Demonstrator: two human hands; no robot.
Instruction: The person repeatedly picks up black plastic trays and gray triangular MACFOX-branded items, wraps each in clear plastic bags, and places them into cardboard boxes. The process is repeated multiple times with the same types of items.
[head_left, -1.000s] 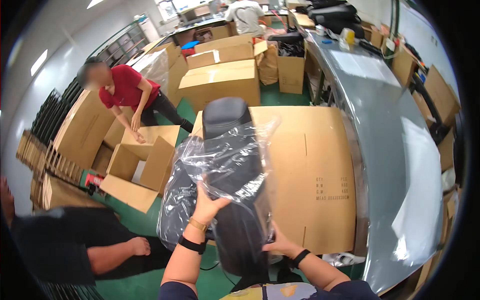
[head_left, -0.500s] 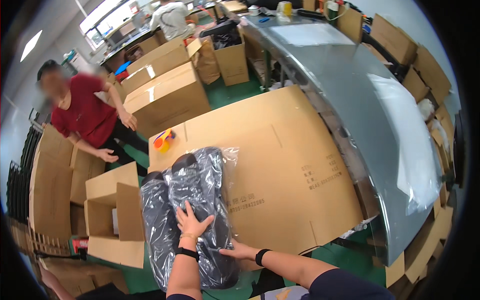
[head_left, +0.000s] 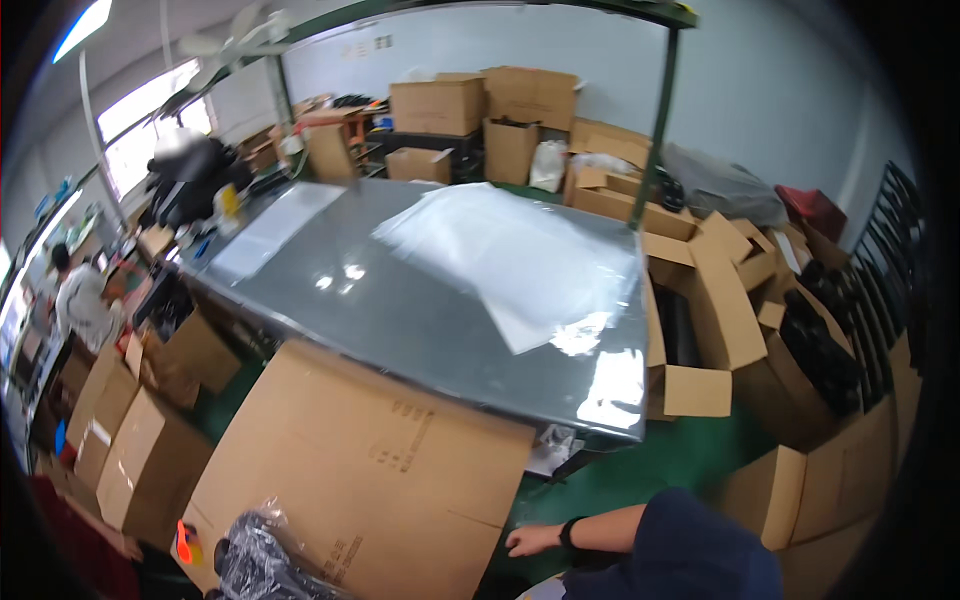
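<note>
My right hand (head_left: pixel 533 540) is at the lower right, a dark band on its wrist. Its fingers are curled closed, with nothing visible in them, beside the near right edge of a large flat cardboard sheet (head_left: pixel 330 420). Dark padded pieces in a clear plastic bag (head_left: pixel 262 562) lie on the sheet's near left part, cut off by the lower edge of the picture. A small orange and yellow tool (head_left: pixel 188 543), possibly a tape dispenser, rests near the sheet's left edge. My left hand is out of the picture.
Beyond the sheet stands a grey-topped table (head_left: pixel 330 290) bearing clear plastic sheets (head_left: pixel 530 260). Open cartons (head_left: pixel 715 300) with black items stand to its right; another open carton (head_left: pixel 785 500) is nearer. A person in a red shirt (head_left: pixel 75 540) is at the lower left.
The view has swung right and up, toward the table. My right hand has come off the bagged pieces. My left hand, resting on the bag before, has left the view.
</note>
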